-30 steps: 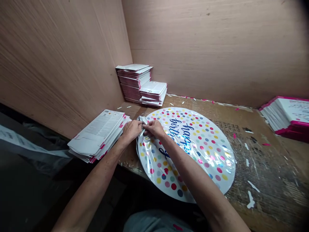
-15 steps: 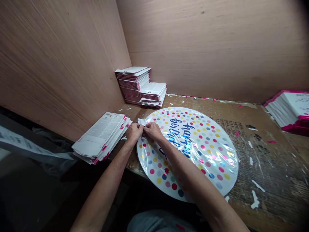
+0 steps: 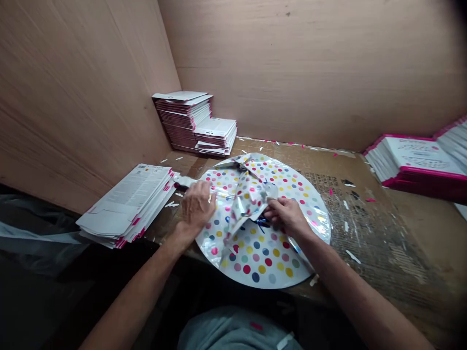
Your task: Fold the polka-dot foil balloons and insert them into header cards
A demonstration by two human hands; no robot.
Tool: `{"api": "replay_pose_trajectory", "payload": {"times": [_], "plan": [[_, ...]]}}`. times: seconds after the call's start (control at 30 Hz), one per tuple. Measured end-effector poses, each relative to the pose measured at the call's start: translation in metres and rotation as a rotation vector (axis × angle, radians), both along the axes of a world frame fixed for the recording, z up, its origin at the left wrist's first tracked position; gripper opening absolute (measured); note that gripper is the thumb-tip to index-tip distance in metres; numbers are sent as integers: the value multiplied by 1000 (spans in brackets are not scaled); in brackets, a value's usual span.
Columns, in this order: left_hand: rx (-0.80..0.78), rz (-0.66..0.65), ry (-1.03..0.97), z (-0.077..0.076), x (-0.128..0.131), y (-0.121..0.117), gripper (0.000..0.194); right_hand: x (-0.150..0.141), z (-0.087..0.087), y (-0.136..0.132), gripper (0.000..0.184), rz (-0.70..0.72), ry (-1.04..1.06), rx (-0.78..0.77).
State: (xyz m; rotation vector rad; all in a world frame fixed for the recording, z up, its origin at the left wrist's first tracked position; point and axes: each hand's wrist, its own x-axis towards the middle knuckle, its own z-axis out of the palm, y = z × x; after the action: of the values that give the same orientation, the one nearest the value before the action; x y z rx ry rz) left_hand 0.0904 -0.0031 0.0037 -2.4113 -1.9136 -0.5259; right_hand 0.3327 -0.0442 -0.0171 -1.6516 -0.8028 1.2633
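Observation:
A round foil balloon (image 3: 262,262) with coloured polka dots lies flat on the bench, its upper layer crumpled and folded over the middle. My left hand (image 3: 197,209) is closed around the balloon's white neck (image 3: 186,182) at its left edge. My right hand (image 3: 286,216) pinches the folded foil right of centre. The hands are well apart. Blue lettering shows only as a small patch by my right fingers; the rest is hidden by the fold.
A stack of printed white cards with pink edges (image 3: 127,204) lies left of the balloon. Another stepped stack (image 3: 186,116) stands in the wooden corner, and a third (image 3: 419,155) lies at the right. The cardboard-covered bench (image 3: 365,233) carries paper scraps.
The smooth balloon face is now crumpled and folded over. My hands have moved apart, with the right going rightward from the neck. The view has turned slightly, shifting the scene left.

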Motion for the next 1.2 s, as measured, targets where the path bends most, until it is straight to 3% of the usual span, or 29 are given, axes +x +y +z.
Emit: {"api": "replay_pose_trajectory", "payload": {"times": [0.1, 0.2, 0.27, 0.37, 0.47, 0.53, 0.6, 0.67, 0.73, 0.8, 0.9, 1.0, 1.1, 1.2], "plan": [[-172, -352, -1, -3, 25, -45, 35, 39, 5, -18, 32, -19, -34, -114], [-215, -429, -84, -7, 44, -60, 39, 56, 10, -27, 26, 46, -98, -74], [-252, -345, -188, -5, 52, -41, 33, 58, 12, -27, 22, 26, -133, 10], [-324, -122, -264, 2, 64, 20, 36, 57, 11, -24, 31, -40, -163, 117], [-288, -102, -274, 9, 85, 68, 41, 59, 4, -29, 44, -120, -336, 284], [-241, -174, -284, 9, 102, 74, 49, 61, 3, -36, 45, -214, -590, 464], [-185, -298, -265, 4, 114, 59, 56, 61, 7, -41, 40, -240, -849, 647], [-129, -374, -235, -2, 115, 32, 60, 59, 15, -37, 35, -143, -1012, 781], [-89, -301, -218, -4, 101, 2, 55, 54, 22, -25, 34, 16, -1099, 843], [-138, -138, -183, -4, 79, -29, 42, 49, 20, -8, 37, 185, -1176, 821], [-411, 1, -96, -1, 47, -74, 38, 42, 3, 14, 40, 449, -1285, 698], [-646, -36, -132, 1, 34, -107, 42, 39, -19, 27, 38, 619, -1332, 594], [-1001, -91, -439, 9, 37, -115, 43, 42, -24, 29, 39, 661, -1284, 569], [-1384, -100, -900, 30, 44, -106, 44, 49, -4, 7, 44, 625, -1074, 551]]}}
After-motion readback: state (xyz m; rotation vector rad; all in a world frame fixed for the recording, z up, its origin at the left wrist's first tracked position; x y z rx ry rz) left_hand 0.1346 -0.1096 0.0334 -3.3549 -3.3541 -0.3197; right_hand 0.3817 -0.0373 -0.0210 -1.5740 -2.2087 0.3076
